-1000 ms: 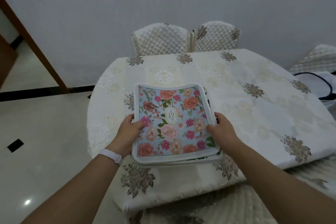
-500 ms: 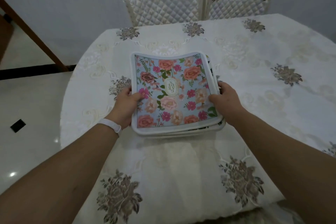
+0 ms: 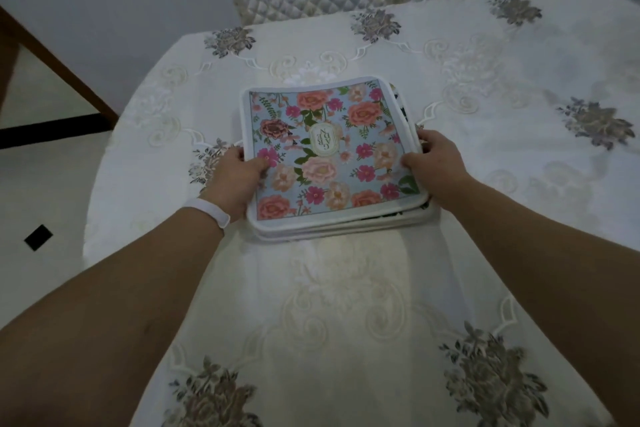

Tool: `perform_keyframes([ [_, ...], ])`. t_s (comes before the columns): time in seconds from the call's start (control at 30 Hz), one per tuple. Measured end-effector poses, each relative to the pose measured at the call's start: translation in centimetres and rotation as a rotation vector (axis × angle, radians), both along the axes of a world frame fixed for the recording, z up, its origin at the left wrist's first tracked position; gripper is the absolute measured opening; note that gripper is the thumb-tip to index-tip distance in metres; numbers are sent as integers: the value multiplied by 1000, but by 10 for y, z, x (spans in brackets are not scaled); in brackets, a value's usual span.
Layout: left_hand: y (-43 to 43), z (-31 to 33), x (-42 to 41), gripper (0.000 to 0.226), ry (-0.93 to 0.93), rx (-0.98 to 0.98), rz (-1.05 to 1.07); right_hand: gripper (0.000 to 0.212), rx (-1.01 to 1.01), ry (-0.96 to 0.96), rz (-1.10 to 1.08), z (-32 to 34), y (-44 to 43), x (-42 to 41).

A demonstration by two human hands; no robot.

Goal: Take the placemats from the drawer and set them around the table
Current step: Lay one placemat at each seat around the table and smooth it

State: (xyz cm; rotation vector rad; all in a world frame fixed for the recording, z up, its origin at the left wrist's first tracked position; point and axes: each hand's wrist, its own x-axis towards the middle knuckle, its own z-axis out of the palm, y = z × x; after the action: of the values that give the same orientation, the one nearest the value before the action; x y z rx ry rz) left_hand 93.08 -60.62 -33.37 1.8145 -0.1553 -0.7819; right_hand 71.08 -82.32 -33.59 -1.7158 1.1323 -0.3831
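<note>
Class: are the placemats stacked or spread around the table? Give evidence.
Stacked: layered white edges show under the top placemat; the left hand and right hand grip one pile.

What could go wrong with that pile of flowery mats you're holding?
1. The stack of placemats is uneven, and the lower mats poke out on the right. Gripped only at its sides by the left hand and the right hand, it might slide apart if lifted.
2. The tablecloth drapes loosely over the table edge, so dragging the stack across it could bunch or pull it.
</note>
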Motion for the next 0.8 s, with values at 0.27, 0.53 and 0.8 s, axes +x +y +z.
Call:
perform_keyframes([
  [0.27,13,-17,-19,32,-194,-8,37,54,-173,135,-34,-29,11,-3],
  [0.53,16,-11,-27,35,-216,-39,43,67,-100,193,-39,-25,14,-1],
  [0.8,24,-7,-40,21,-250,-24,126,33,-4,248,-119,-9,18,1],
])
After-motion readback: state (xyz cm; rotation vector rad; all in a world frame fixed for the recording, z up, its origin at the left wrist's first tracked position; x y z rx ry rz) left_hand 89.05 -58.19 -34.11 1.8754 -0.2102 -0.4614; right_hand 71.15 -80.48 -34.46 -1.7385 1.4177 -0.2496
